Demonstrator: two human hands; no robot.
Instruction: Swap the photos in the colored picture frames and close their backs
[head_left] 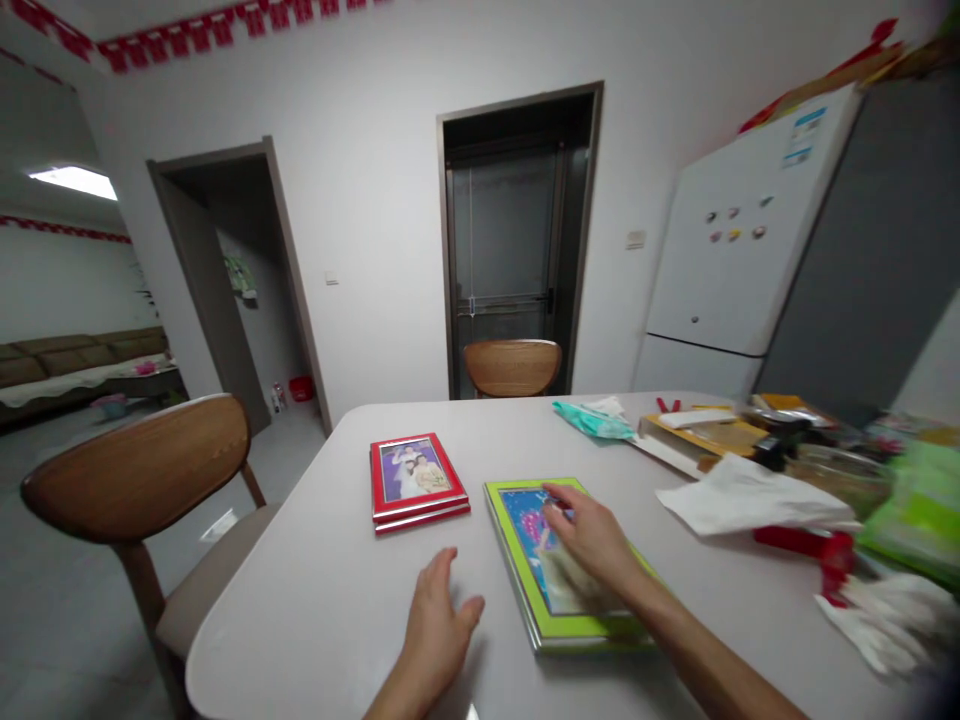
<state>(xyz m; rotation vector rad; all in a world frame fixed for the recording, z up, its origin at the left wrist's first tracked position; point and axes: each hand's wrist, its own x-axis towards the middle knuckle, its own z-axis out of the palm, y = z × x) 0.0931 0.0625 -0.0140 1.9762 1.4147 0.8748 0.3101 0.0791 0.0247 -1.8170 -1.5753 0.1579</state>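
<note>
My left hand (439, 622) is above the table (330, 630), thumb and fingers apart, with nothing in it. It lies between two stacked red picture frames (384, 516) and a lime-green picture frame (516, 590). The top red frame holds a photo of people. My right hand (592, 535) hovers over or rests on the green frame, and I cannot tell which. Its fingers are bent and parted, with no held thing visible. That hand and its forearm hide part of the green frame's blue picture.
To the right lie white paper (750, 495), a red-handled tool (832, 560), white gloves (892, 615) and a green packet (919, 510). A teal cloth-like item (596, 420) is farther back. Wooden chairs (142, 470) stand at the left and far side; a refrigerator (739, 220) stands behind.
</note>
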